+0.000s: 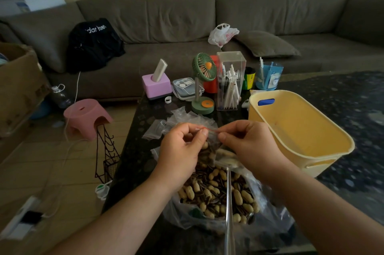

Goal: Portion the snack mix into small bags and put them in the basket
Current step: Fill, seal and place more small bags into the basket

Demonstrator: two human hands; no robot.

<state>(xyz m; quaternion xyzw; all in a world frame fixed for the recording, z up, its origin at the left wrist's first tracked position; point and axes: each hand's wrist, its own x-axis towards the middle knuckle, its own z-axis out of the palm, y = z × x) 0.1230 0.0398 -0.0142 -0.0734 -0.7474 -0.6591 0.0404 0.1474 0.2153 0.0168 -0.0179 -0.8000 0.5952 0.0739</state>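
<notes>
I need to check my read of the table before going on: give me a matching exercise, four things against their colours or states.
Things:
1 basket
2 desk fan
3 small bag
4 stool

States:
A pink, on the floor
B pinched at its top by both hands
C yellow, nothing visible inside
D green, upright

Pairs: 1-C, 2-D, 3-B, 4-A

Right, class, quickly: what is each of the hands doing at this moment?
Left hand: closed, pinching the red zip strip at the top of the small filled snack bag.
Right hand: closed, pinching the same strip's other end.
</notes>
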